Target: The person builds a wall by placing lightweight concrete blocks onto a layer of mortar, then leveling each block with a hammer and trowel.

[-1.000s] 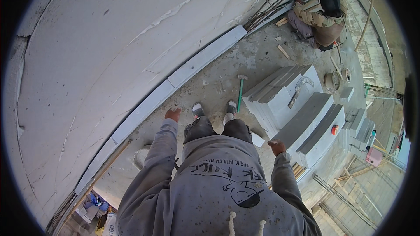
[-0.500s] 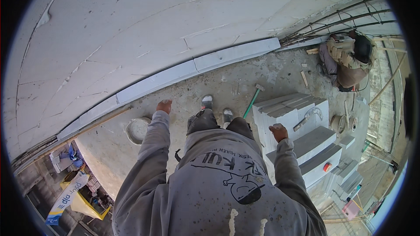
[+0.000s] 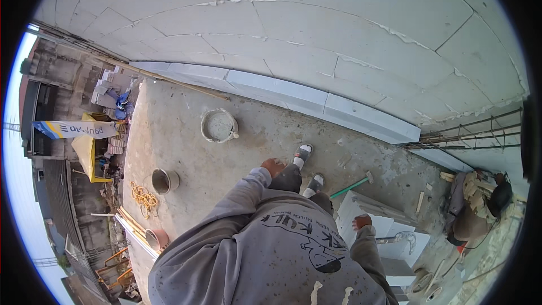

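Observation:
My left hand [image 3: 273,167] hangs in front of my left thigh, its fingers loosely apart and nothing in it. My right hand [image 3: 362,222] is curled closed over the near side of a stack of pale blocks [image 3: 372,206], with nothing showing in it. On that stack, just right of the hand, lies a curved metal scoop-like trowel [image 3: 403,238]. A mallet with a green handle [image 3: 349,187] rests on the floor beside the stack, close to my right foot. A round mortar-smeared tub [image 3: 219,126] of grey mix stands ahead on the left.
A row of white blocks [image 3: 276,88] runs along the foot of the block wall [image 3: 282,34]. A co-worker [image 3: 477,209] crouches at far right near steel bars [image 3: 474,138]. At left are a bucket [image 3: 165,181], a coiled yellow rope [image 3: 144,199], another bucket [image 3: 157,239] and the floor's edge.
My view and body have turned left, bringing the bucket and rope into sight. My left hand has come in closer to my thigh. The right hand stays near the stack.

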### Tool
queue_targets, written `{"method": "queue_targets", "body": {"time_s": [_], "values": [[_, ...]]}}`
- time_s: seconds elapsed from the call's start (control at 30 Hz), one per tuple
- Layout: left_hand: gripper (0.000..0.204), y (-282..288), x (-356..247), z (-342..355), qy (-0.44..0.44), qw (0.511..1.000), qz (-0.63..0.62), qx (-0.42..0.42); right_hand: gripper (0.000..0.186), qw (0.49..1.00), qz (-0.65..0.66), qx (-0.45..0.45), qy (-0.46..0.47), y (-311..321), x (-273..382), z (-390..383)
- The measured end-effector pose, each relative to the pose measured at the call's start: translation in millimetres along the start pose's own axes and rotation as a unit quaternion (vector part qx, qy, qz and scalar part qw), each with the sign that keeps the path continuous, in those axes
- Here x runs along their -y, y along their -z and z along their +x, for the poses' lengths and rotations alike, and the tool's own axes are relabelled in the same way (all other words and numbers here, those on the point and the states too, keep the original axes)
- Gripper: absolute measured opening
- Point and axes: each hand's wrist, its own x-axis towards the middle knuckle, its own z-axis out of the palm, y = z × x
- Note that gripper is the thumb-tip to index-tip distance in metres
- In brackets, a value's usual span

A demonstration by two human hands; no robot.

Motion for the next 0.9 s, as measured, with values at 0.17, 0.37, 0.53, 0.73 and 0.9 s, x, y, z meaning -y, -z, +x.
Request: {"method": "queue_targets", "body": {"time_s": [0.17,0.37,0.53,0.73,0.9], "values": [[0.04,-0.8,55.5,-69.5,0.026,0.998,-0.049,-0.025,0.047,0.831,-0.528,-0.159,0.071,-70.0,11.1,28.9],[0.043,-16.8,155.8,-90.2,0.082,0.993,0.077,-0.035,0.047,0.52,-0.836,0.035,0.172,-194.7,16.7,26.9],[0.043,-6.9,163.3,-86.9,0.162,0.983,0.087,-0.002,0.046,0.61,-0.745,0.035,0.266,-205.4,9.7,26.7],[0.04,59.8,169.0,-72.1,0.087,0.978,-0.066,-0.179,0.047,0.608,-0.726,-0.24,0.212,-173.3,-13.8,42.0],[0.032,112.4,227.5,-44.2,0.115,0.97,-0.064,-0.204,0.034,0.825,-0.458,-0.278,0.18,-208.5,-43.4,33.8]]}}
